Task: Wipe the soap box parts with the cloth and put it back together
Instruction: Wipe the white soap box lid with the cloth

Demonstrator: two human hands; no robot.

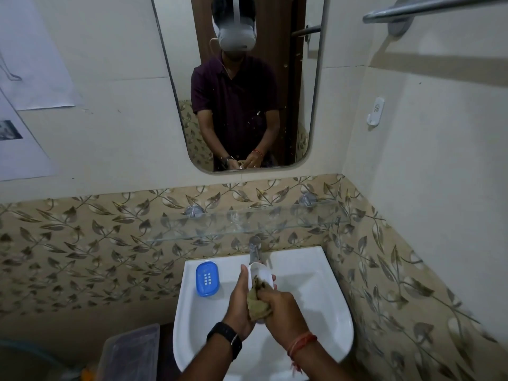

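Note:
Over the white sink (324,320), my left hand (239,301) grips a white soap box part (259,272), held upright with its hollow side facing me. My right hand (283,305) holds a bunched olive-brown cloth (257,301) and presses it into the hollow of the white part. A blue soap box part (207,278) with drain slots lies flat on the sink's back left rim, apart from both hands.
A chrome tap (255,250) stands just behind the white part. A glass shelf (242,225) runs above the sink under a mirror (242,83). A clear plastic bin (129,353) sits low at the left. A towel bar (428,6) is at the top right.

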